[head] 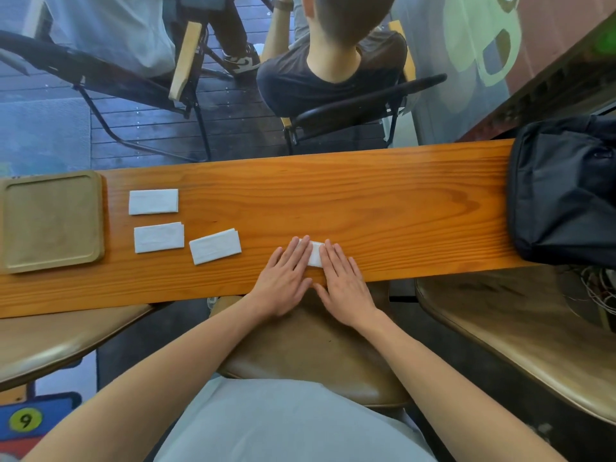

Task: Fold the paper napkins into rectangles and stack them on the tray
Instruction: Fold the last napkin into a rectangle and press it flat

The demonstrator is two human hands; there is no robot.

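Observation:
A white paper napkin (pixel 315 254) lies folded on the wooden counter (pixel 366 201). My left hand (pixel 283 281) and my right hand (pixel 345 283) lie flat on it side by side, fingers together, pressing it down; only a strip shows between them. Three folded white napkins rest to the left: one at the back (pixel 153 201), one nearer (pixel 159 237), one tilted (pixel 215 246). The brown square tray (pixel 96 221) sits at the far left with nothing on it.
A black bag (pixel 563 191) occupies the counter's right end. Beyond the counter a person sits on a black chair (pixel 363 105), back towards me. Brown stool seats (pixel 520 331) stand below the near edge.

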